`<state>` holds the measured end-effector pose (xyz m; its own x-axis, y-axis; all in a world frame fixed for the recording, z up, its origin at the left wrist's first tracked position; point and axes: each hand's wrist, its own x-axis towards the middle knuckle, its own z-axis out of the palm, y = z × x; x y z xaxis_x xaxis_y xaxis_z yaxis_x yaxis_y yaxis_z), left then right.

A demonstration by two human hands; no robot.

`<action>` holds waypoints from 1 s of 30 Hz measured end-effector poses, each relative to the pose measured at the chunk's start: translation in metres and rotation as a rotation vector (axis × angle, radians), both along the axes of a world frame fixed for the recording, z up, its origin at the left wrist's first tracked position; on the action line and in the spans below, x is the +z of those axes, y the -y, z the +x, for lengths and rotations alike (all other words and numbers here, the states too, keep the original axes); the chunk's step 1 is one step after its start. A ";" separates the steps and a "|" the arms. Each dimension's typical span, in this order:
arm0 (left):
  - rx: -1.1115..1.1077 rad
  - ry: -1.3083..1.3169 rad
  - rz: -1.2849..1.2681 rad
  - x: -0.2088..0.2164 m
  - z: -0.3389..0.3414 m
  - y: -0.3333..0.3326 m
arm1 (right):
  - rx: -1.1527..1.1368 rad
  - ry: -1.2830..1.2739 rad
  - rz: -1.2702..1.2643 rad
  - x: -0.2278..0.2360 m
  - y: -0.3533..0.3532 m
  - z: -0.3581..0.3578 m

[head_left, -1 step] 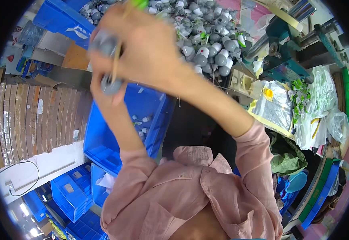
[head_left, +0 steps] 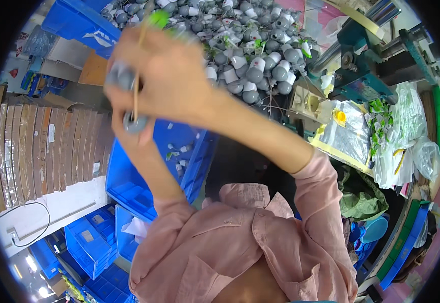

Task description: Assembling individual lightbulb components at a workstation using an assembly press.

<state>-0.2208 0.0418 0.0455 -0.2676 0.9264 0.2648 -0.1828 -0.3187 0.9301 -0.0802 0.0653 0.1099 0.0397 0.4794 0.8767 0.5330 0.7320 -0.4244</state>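
We see a bench (head_left: 290, 4) at the far side, its pink top largely covered by a heap of grey-and-white parts (head_left: 255, 74). At left stands a row of brown cardboard (head_left: 53, 151); at right, a dark green machine (head_left: 364, 88); nearer us, a blue bin (head_left: 129, 182). We find the right hand (head_left: 172, 76), blurred, overlapping the left hand (head_left: 135, 143) above the bin's far end, before the heap. At the hands, a thin tan stick (head_left: 136, 96) has its long axis nearly upright in view, the top leaning slightly right, near a bright green piece (head_left: 158, 19). The left fingers close around rounded grey pieces (head_left: 135, 124); we cannot tell whether the right fingers grip the stick.
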 end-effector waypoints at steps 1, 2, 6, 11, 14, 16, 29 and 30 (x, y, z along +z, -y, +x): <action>-0.099 0.340 -0.116 -0.016 -0.025 0.017 | 0.073 0.001 -0.026 -0.018 0.005 -0.021; -0.189 0.678 -0.235 -0.036 -0.053 0.031 | 0.192 0.024 -0.216 -0.038 0.013 -0.039; -0.001 0.576 -0.517 -0.152 -0.129 0.077 | 0.369 -0.054 -0.487 -0.173 0.029 -0.127; -0.341 0.659 -0.602 -0.323 -0.171 0.081 | 0.405 0.156 -0.913 -0.293 0.034 -0.140; -0.436 0.762 -0.838 -0.401 -0.183 0.084 | 0.160 0.349 -0.866 -0.315 0.060 -0.135; -0.489 -0.602 -0.506 -0.417 -0.245 0.126 | 0.242 0.328 -0.475 -0.256 0.097 -0.164; 0.068 -1.026 -0.002 -0.097 0.046 -0.094 | -0.852 0.135 -0.536 -0.137 0.031 0.109; -0.010 -1.001 0.039 -0.107 0.047 -0.103 | -0.846 0.136 -0.529 -0.138 0.030 0.111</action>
<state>-0.1735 0.1451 -0.0613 0.1031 0.9134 0.3939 0.6757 -0.3549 0.6461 0.0303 0.0351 -0.0277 0.4629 0.6689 0.5816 0.8584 -0.1744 -0.4825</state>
